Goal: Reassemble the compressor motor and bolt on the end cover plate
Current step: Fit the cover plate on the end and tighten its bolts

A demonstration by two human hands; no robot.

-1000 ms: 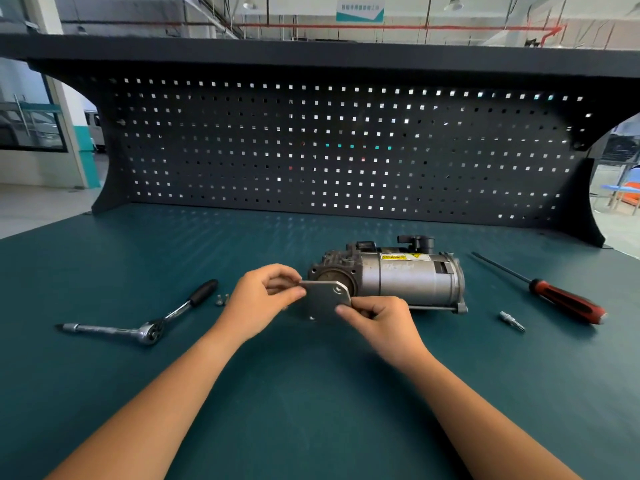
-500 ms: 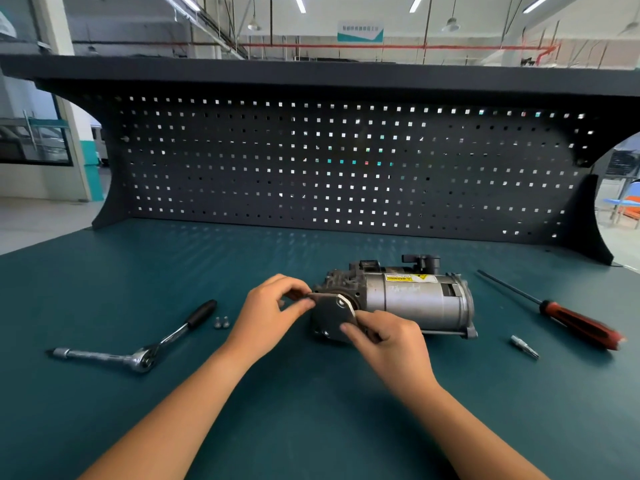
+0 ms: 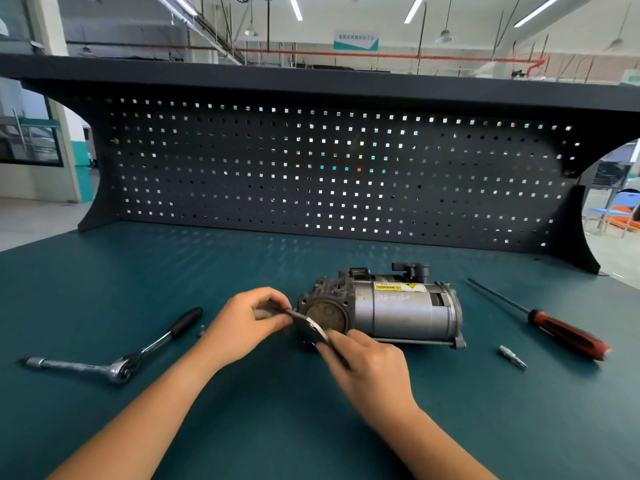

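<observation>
Teal bench matting (image 3: 104,271) is backed by a pegboard (image 3: 311,168). At centre the compressor motor (image 3: 398,313) is laid on its side, its round end uncovered. Before it the end cover plate (image 3: 311,329) is held tilted, pinched at its upper edge by the left hand (image 3: 242,323) and at its lower edge by the right hand (image 3: 367,365); contact with the housing cannot be made out. Small fasteners (image 3: 202,330) beside the ratchet (image 3: 114,365) are partly hidden behind the left hand.
</observation>
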